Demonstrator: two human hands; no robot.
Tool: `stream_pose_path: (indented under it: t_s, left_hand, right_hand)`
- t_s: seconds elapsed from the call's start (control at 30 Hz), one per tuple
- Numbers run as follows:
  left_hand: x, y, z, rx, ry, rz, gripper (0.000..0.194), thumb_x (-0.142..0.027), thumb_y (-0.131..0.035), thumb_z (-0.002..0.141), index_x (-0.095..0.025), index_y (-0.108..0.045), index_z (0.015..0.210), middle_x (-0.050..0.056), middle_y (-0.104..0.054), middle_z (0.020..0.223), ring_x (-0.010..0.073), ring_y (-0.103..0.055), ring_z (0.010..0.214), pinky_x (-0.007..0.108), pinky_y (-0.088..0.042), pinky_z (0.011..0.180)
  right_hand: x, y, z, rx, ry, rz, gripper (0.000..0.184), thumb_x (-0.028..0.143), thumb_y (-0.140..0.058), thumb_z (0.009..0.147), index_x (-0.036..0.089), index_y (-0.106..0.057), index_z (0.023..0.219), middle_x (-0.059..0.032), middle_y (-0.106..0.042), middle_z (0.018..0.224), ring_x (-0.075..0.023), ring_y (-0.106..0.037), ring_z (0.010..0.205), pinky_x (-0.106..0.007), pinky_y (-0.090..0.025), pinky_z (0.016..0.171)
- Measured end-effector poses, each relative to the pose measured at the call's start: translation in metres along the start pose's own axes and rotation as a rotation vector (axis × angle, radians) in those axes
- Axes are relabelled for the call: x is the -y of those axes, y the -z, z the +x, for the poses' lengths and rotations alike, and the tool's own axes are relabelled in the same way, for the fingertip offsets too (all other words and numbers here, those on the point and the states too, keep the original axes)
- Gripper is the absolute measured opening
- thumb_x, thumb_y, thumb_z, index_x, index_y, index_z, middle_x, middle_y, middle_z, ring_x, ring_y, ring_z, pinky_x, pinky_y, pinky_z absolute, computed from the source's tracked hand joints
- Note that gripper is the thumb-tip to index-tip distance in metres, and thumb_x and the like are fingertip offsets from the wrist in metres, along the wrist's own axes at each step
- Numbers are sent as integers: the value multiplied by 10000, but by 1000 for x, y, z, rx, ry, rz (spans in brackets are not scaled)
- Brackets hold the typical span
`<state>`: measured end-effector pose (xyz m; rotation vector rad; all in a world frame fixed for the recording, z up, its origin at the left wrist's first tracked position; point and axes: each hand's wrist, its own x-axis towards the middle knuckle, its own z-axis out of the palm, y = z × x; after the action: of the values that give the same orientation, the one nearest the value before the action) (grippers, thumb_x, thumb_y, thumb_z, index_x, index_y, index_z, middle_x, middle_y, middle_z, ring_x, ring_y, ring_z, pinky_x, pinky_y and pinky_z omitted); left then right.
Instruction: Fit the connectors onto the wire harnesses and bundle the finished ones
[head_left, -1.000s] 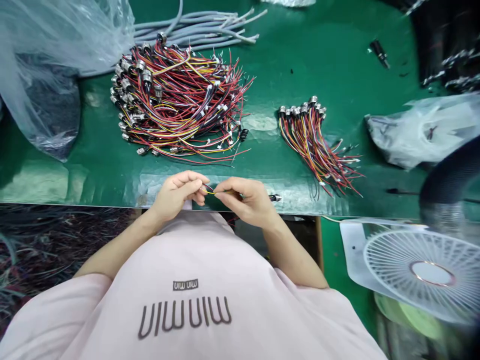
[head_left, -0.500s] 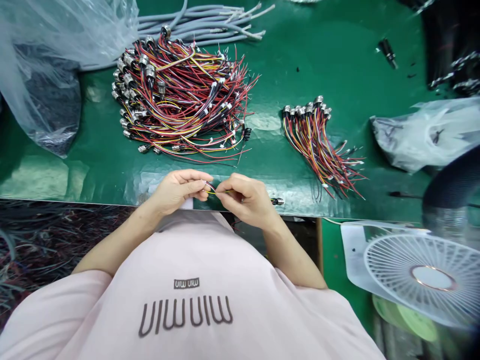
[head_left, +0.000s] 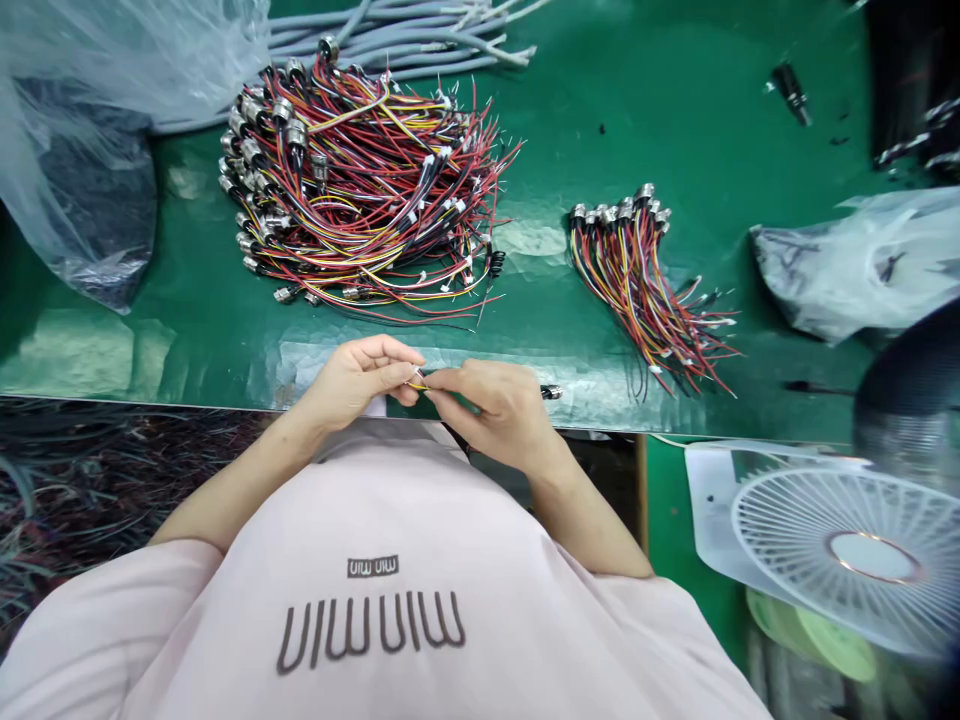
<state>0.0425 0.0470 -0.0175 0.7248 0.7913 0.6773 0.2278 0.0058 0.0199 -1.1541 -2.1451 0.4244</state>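
Observation:
Close to the bench's front edge, my left hand (head_left: 365, 376) pinches the end of a wire harness (head_left: 415, 386) between thumb and fingers. Its thin yellow, white and dark wires show in the small gap between my hands. My right hand (head_left: 491, 405) pinches the same wires just beside the left fingertips. A metal round connector (head_left: 552, 392) sticks out to the right behind my right hand; the stretch between is hidden by that hand. Beyond my hands lies a large heap of wired connectors (head_left: 360, 200), and to the right a smaller bundle of them (head_left: 637, 280).
Grey cables (head_left: 420, 45) lie at the back. A clear plastic bag (head_left: 97, 190) of dark small parts is at left, a whitish bag (head_left: 847, 265) at right. A white fan (head_left: 862, 550) and a black hose (head_left: 911, 385) occupy the lower right.
My right hand has shifted slightly, its fingers now stretched further toward the left fingertips, so less wire shows between them. The left hand stays almost still. The view has moved a little.

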Motion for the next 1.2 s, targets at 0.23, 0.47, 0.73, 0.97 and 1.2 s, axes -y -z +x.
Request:
stream_pose_path:
  t_s: [0.23, 0.47, 0.73, 0.97, 1.2]
  left_hand:
    - [2, -2, 0, -31, -19, 30, 310, -361, -852, 645, -143, -718, 820, -3, -691, 617, 104, -640, 534, 209, -523, 557]
    - [0, -4, 1, -59, -49, 3, 288, -364, -874, 599, -160, -754, 762, -12, -671, 609, 66, -566, 533, 177, -442, 540]
    - [-4, -7, 3, -96, -11, -21, 273, -317, -871, 587, -149, -747, 763, 4, -680, 631, 83, -571, 563, 205, -451, 573]
    - [-2, -4, 3, -56, -11, -3, 249, -321, -837, 657, -142, -744, 803, 16, -697, 662, 81, -576, 558, 206, -450, 574]
    - [-4, -5, 4, -58, -1, -22, 263, -325, -855, 638, -137, -742, 783, 13, -695, 642, 74, -578, 538, 185, -449, 547]
  right_hand:
    - [5, -1, 1, -52, -12, -57, 133, 147, -556, 893, 146, -679, 844, -21, -580, 698, -106, -546, 622, -216, -425, 568]
    - [6, -10, -1, -161, -5, -100, 124, 107, -546, 872, 174, -637, 820, -13, -572, 705, -115, -541, 640, -229, -449, 593]
    - [4, -15, -5, -197, -2, -220, 136, 100, -531, 868, 175, -633, 816, -17, -570, 691, -121, -534, 631, -243, -430, 579]
    - [2, -14, -4, -194, 9, -268, 143, 101, -526, 870, 175, -626, 800, -18, -570, 670, -122, -522, 623, -245, -407, 575]
    - [2, -11, -1, -156, 29, -344, 180, 120, -504, 890, 187, -618, 768, -12, -580, 646, -114, -516, 602, -239, -406, 561]
